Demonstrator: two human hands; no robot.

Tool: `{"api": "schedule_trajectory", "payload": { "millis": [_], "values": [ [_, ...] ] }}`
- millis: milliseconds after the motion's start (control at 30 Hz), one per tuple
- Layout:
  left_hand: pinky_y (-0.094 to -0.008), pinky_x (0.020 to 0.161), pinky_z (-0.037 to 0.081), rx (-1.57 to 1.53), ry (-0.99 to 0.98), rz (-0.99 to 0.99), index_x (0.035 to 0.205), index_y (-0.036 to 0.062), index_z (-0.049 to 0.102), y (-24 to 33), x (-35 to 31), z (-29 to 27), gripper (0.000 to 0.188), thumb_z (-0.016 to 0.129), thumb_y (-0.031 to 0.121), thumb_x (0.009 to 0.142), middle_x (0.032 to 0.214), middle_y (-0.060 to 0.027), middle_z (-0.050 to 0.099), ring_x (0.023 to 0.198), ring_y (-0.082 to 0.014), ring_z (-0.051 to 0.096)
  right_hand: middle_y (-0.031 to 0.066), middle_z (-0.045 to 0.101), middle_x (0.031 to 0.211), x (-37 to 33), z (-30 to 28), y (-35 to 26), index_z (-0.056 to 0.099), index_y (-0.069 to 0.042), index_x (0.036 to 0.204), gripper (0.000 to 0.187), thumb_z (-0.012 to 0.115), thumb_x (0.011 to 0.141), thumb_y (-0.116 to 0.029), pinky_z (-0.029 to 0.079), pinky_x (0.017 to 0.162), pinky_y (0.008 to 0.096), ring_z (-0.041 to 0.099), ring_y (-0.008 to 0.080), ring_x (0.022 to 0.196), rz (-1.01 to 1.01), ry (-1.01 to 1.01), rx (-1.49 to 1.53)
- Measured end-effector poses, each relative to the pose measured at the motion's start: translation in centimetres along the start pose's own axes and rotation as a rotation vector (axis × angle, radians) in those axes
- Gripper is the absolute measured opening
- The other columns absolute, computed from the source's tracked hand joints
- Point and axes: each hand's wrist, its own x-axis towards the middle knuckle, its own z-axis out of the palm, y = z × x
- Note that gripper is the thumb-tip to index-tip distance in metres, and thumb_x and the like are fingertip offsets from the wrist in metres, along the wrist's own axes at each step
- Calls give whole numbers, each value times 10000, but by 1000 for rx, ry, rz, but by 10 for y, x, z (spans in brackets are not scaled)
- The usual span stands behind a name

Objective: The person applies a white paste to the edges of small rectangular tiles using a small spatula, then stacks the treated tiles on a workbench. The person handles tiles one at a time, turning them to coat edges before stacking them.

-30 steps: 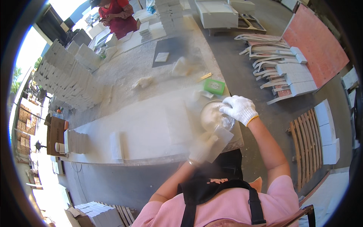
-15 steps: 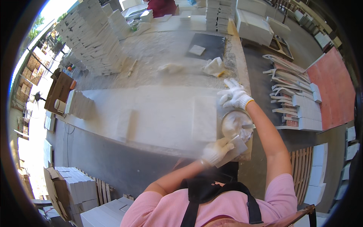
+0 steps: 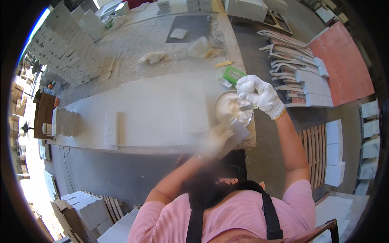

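Observation:
My right hand (image 3: pixel 259 96), in a white knit glove, is closed on a green packet (image 3: pixel 234 74) above the right end of the worktable. Just below it stands a round bowl (image 3: pixel 219 106) of white paste (image 3: pixel 231 110), with a flat-bladed tool (image 3: pixel 248 107) resting across its right side. In my gloved left hand (image 3: pixel 216 139) is a thin, pale grey rectangular piece (image 3: pixel 237 133), tilted at the bowl's near side. Haze blurs the left hand. A small pale object (image 3: pixel 225 82) lies beside the green packet; its kind is unclear.
The dusty white worktable (image 3: pixel 158 101) carries a narrow white block (image 3: pixel 112 128) and stacked tiles (image 3: pixel 67 121) at left. Beyond are a tall tile stack (image 3: pixel 67 44), a crumpled glove (image 3: pixel 154 58) and a dark board (image 3: pixel 188 28). Curved strips (image 3: pixel 285 75) and white boxes (image 3: pixel 318 87) stand right.
My right hand has closed from spread fingers onto the green packet, which now shows. A cloth-like white thing no longer covers that spot plainly. The whole view has shifted; the left hand keeps its grey piece.

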Motion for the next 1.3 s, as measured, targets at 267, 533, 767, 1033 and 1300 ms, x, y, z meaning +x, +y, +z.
{"api": "schedule_trajectory", "payload": {
  "millis": [267,533,767,1033,1300],
  "values": [
    [-437,859,533,27,64,28,1137,111,750,41,0,-25,414,625,459,950,1043,-154,756,987,-359,703,50,740,1121,-94,-5,-15,719,-11,1223,501,907,801,-203,527,952,299,659,117,1031,165,69,-19],
    [-427,874,529,-46,1,-239,1146,116,744,41,4,-25,425,626,467,937,1031,-162,758,1000,-351,708,111,769,1070,-103,1,11,783,-83,1097,395,889,756,-251,564,882,355,730,242,968,178,102,-384],
    [-442,867,522,-11,28,-139,1128,114,739,37,3,-24,430,620,477,931,1014,-176,749,989,-371,701,125,767,1057,-96,1,9,806,-127,1052,355,853,759,-320,563,864,384,729,299,963,157,32,-543],
    [-458,844,505,-33,6,-160,1045,102,719,41,3,-28,413,604,480,927,979,-194,726,976,-392,678,120,766,1046,-92,1,8,815,-155,1033,329,834,753,-326,562,856,399,721,312,958,99,16,-626],
    [-461,848,503,-83,-8,-320,1058,109,722,44,6,-27,424,599,492,924,980,-194,727,976,-394,680,109,765,1020,-89,0,4,817,-177,1027,314,816,760,-342,561,825,413,713,315,922,82,2,-704]
  ]
}}
